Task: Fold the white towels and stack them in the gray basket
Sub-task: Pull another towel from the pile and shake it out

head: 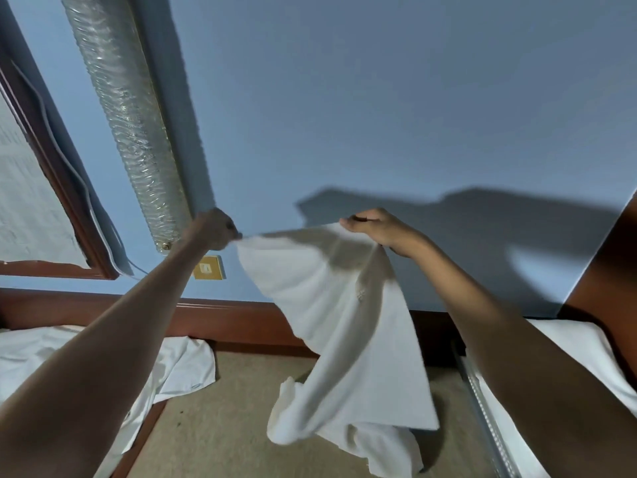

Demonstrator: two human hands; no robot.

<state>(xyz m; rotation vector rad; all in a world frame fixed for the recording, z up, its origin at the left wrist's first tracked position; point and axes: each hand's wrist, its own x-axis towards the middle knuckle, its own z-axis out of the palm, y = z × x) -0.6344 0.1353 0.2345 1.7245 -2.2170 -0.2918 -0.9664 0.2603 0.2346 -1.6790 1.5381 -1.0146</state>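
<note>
White towel (344, 322): held up in the air in front of the blue wall (413, 98), between both hands. Its upper edge runs from one hand to the other with a slight sag. The rest hangs down in loose folds, and the lower end is bunched above the carpet. Contact with the floor cannot be determined.
Left hand (215, 229): clenched into a tight fist around the towel's upper left corner. The cloth emerges at the thumb side.
Right hand (379, 229): fingers curled over the upper edge, pinching the cloth beneath them. The fingertips point toward the left hand.
Arms: both bare and stretched forward and upward.
Shadow (482, 219): cast by the hands and towel on the wall, to the right of the right hand.
Duct (127, 122): silver ribbed tube running down the wall. Its lower end appears just beside the left hand.
Wall plate (208, 268): yellow, below the duct's end, beside the left forearm.
Window frame (58, 188): dark wood at the left edge, with a white cable along it.
Skirting board (241, 319): dark wood at the foot of the wall.
Carpet (224, 426): beige, below the towel.
White sheet (182, 367): crumpled at the left under the left forearm, with one corner hanging over a wooden edge.
White bedding (586, 343): at the right, behind the right forearm.
</note>
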